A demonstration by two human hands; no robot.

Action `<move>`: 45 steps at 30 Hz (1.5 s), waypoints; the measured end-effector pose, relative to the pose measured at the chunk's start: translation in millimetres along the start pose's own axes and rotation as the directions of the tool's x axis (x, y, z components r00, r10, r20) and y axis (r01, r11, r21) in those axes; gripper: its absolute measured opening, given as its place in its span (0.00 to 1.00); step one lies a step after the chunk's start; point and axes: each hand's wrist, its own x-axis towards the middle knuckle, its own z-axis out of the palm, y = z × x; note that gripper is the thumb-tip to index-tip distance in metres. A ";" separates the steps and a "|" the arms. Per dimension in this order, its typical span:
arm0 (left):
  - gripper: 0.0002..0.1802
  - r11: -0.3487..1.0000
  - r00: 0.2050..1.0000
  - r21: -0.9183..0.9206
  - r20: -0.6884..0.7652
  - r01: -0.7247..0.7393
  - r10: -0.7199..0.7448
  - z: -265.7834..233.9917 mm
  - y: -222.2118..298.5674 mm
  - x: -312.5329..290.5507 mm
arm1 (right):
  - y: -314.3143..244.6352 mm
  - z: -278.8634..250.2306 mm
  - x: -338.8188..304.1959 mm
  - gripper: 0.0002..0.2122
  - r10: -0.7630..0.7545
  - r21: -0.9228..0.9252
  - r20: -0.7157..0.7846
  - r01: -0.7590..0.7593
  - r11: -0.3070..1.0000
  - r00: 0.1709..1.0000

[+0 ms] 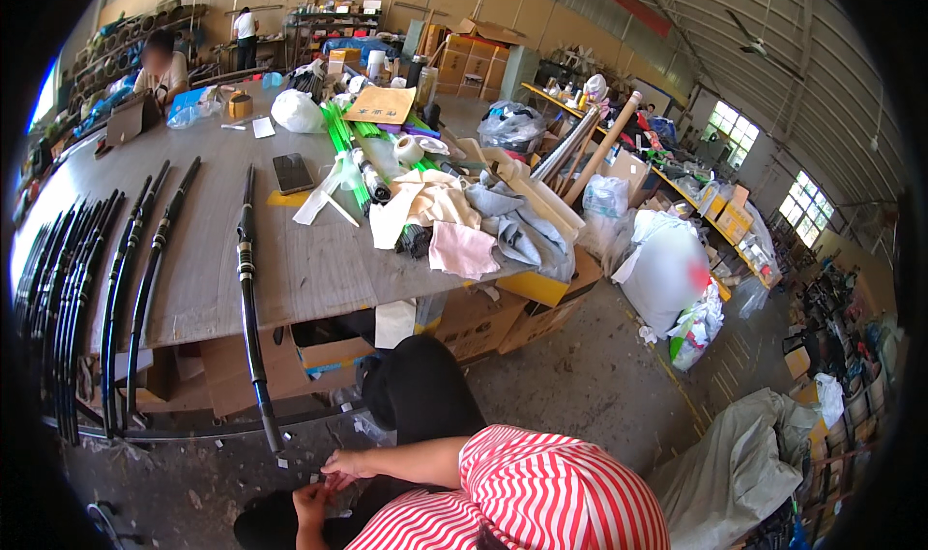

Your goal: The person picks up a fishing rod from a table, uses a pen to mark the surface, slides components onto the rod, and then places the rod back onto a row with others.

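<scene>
Low over the floor, in front of my striped shirt, my two hands come together with the fingers bent. My right hand [343, 467] reaches in from the right with its fingertips pinched. Just below it, my left hand [311, 500] is closed too, its fingers meeting those of the right. Whatever they hold, if anything, is too small to make out. The nearest thing is a black fishing rod [248, 289], which lies on the table [329, 284] with its thick end jutting past the front edge towards my hands.
Several more black fishing rods [72, 299] lie along the table's left side. A phone [292, 173], cloths [435, 207] and green strips [340, 134] sit further right. Under the table are cardboard boxes [474, 323]. Stuffed sacks [667, 270] stand on the right; a person [164, 72] sits far left.
</scene>
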 end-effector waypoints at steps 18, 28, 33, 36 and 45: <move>0.10 0.999 0.980 -0.025 -0.200 -0.027 0.022 -17.4 -29.0 8.8 | 27.6 -25.9 24.4 0.13 0.012 -0.223 -0.371 -0.102 0.970 0.928; 0.10 0.990 0.974 -0.112 -0.198 0.087 -0.108 -6.2 -18.8 11.6 | 24.3 -31.0 22.2 0.12 0.036 -0.255 -0.393 -0.147 0.956 0.919; 0.11 0.983 0.974 -0.152 -0.185 0.100 -0.128 -9.2 -19.9 9.6 | 20.5 -24.1 15.9 0.12 0.058 -0.266 -0.389 -0.172 0.948 0.919; 0.12 0.981 0.976 -0.166 -0.172 0.104 -0.132 -10.1 -22.8 9.3 | 24.3 -24.1 19.1 0.12 0.051 -0.269 -0.393 -0.167 0.948 0.918; 0.13 0.978 0.973 -0.154 -0.164 0.139 -0.164 -9.8 -21.6 11.4 | 28.1 -30.1 24.7 0.11 0.041 -0.321 -0.376 -0.172 0.931 0.926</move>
